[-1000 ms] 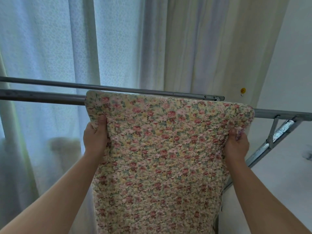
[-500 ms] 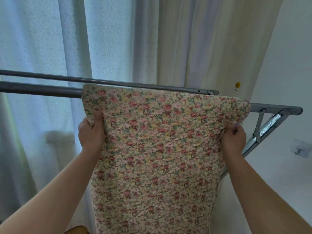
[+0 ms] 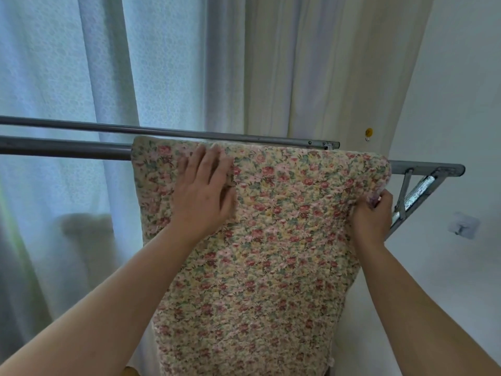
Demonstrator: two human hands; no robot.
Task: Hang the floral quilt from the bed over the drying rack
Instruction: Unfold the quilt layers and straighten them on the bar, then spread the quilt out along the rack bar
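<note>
The floral quilt (image 3: 271,253), cream with small red and green flowers, hangs folded over the near grey bar of the drying rack (image 3: 62,149) and drops down toward me. My left hand (image 3: 206,191) lies flat on the quilt's upper left part, fingers spread, holding nothing. My right hand (image 3: 371,213) pinches the quilt's right edge just below the bar. A second, thinner bar (image 3: 162,131) runs behind the first and is bare.
White sheer curtains (image 3: 81,63) and a cream drape (image 3: 325,63) hang close behind the rack. The rack's right end has a diagonal metal brace (image 3: 417,194). A white wall (image 3: 461,104) with a small hook (image 3: 463,225) stands on the right.
My left hand let go of the quilt's left edge and moved right onto its face, lying flat. My right hand still holds the right edge. The view shifted slightly.
</note>
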